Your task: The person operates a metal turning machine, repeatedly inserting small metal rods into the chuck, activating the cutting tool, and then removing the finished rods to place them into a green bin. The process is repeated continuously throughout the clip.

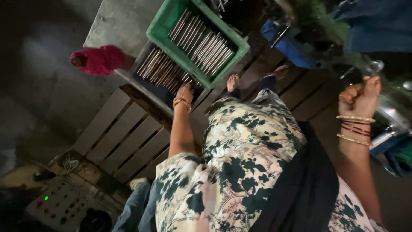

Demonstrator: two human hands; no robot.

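My left hand point(184, 93), with a gold bangle at the wrist, reaches down to a dark crate point(141, 82) of long metal rods point(159, 68). Its fingertips rest among the rods, and I cannot tell whether they grip one. A green plastic crate point(159, 26) with more metal rods point(201, 41) sits stacked partly over the dark one. My right hand point(359, 97), wearing gold and red bangles, is raised at the right in a closed fist beside a shiny metal machine part point(388, 118). Nothing shows inside the fist. My floral dress point(240, 154) and bare feet point(233, 81) fill the middle.
I stand on a wooden slatted pallet point(124, 133). A red cloth bundle point(99, 60) lies left of the crates on a grey slab point(116, 21). A control panel point(58, 206) with a green light is at bottom left. Another person's jeans point(136, 208) show below, more blue fabric point(377, 25) at top right.
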